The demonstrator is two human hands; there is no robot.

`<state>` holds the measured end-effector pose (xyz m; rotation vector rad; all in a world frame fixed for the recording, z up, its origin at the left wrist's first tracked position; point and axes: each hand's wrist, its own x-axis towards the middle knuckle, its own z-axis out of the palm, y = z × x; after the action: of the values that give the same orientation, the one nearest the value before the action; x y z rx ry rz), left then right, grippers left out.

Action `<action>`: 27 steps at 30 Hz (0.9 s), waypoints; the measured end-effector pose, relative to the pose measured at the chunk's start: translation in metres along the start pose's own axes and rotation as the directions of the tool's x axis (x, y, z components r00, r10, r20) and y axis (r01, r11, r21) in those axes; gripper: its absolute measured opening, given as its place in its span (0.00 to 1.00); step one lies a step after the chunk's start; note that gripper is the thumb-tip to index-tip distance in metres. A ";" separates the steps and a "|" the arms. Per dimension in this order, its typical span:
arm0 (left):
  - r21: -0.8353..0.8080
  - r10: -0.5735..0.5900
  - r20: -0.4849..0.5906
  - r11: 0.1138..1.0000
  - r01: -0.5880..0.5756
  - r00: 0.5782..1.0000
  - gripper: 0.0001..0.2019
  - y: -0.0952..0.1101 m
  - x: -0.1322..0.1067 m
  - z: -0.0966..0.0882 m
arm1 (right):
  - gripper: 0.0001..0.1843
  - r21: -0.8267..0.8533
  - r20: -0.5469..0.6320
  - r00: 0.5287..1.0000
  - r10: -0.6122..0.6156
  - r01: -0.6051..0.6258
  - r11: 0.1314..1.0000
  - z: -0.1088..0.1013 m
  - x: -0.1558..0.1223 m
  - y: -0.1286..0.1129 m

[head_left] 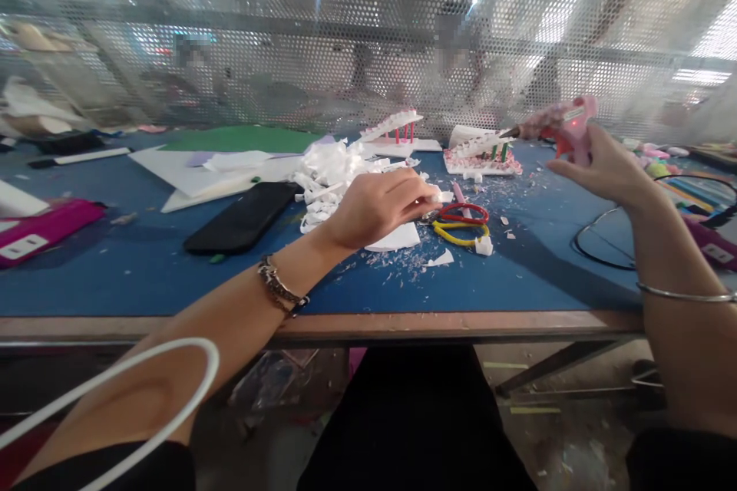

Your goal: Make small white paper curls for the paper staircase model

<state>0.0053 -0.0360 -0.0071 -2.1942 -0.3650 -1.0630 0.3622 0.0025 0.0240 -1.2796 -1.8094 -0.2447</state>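
My right hand point(607, 165) is wrapped round the handle of a pink hot glue gun point(576, 123), raised above the table. The gun's nozzle points left, close to a small white model with green posts point(484, 153); I cannot tell if they touch. With fingertips pinched together, my left hand point(383, 203) is at a small white paper piece point(442, 196), just behind a red ring point(464, 213). A yellow ring point(461, 234) lies in front of the red one. Behind my left hand is a heap of crumpled white paper strips point(334, 173).
A black phone point(245, 219) and white sheets point(219, 176) lie to the left. Another white model with red posts point(400, 134) stands at the back before a perforated metal screen point(288, 31). A black cable point(593, 245) loops at right. A white cable point(213, 357) crosses my left forearm.
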 end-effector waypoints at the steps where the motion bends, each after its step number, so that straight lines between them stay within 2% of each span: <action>1: 0.004 0.001 0.003 1.000 -0.002 1.000 0.07 0.000 0.000 0.000 | 0.24 -0.064 0.009 1.000 0.020 -0.020 0.998 0.003 -0.002 -0.016; 4: -0.012 -0.005 0.010 1.000 0.005 1.000 0.06 -0.002 0.001 0.000 | 0.23 -0.139 0.058 0.997 -0.049 0.056 0.989 0.013 -0.010 -0.055; 7: -0.032 -0.002 0.028 0.999 0.003 1.000 0.06 -0.002 0.001 0.000 | 0.23 -0.128 0.112 0.978 -0.177 0.191 0.973 0.019 -0.016 -0.075; 10: -0.034 -0.010 0.061 0.999 0.012 0.998 0.06 -0.002 0.001 -0.001 | 0.22 -0.093 0.096 0.959 -0.267 0.276 0.957 0.022 -0.020 -0.078; 13: -0.032 -0.009 0.070 0.999 0.012 0.997 0.07 -0.002 0.001 -0.001 | 0.20 -0.084 0.102 0.951 -0.292 0.301 0.950 0.023 -0.022 -0.076; 21: -0.033 -0.007 0.077 0.999 0.009 0.997 0.08 0.002 0.003 -0.003 | 0.18 -0.101 0.176 0.943 -0.282 0.302 0.948 0.026 -0.024 -0.077; 27: -0.031 0.000 0.038 1.000 0.001 0.999 0.07 0.001 0.002 -0.003 | 0.18 -0.111 0.178 0.942 -0.283 0.305 0.946 0.026 -0.023 -0.075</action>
<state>0.0055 -0.0385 -0.0045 -2.2444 -0.3683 -1.0350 0.2873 -0.0312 0.0145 -1.1428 -2.1554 -0.4495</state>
